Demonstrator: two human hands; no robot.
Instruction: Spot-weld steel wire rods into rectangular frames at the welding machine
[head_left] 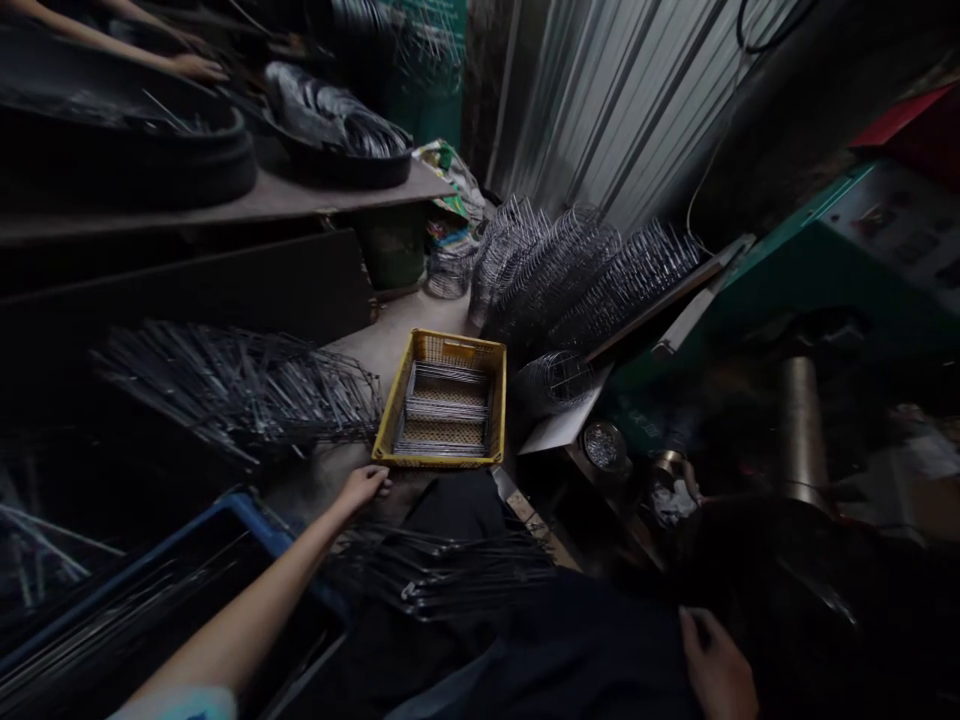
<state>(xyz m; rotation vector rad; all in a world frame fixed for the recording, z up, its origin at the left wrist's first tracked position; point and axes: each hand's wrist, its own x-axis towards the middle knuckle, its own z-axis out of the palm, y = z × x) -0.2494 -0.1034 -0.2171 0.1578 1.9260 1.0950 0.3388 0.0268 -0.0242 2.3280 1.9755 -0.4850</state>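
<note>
A yellow plastic crate (499, 400) stands on the floor ahead of me, with rows of thin metal wire rods (448, 409) lying across it. My left hand (365, 487) is at its near left corner, fingers curled closed; whatever they grip is hidden, and I cannot tell if they touch the rim. Low on the right, my right hand (716, 660) is partly cut off by the frame, its thumb apart from loosely bent fingers and nothing seen between them. Bent dark wire pieces (457, 575) lie across my lap.
Wire pieces (247, 390) are heaped left of the crate, above a blue-rimmed bin (255, 520). Stacked wire baskets (555, 265) stand behind it. A green machine (847, 260) is at right. Another person's hand (196, 68) reaches over a black round tub (135, 150) on a table.
</note>
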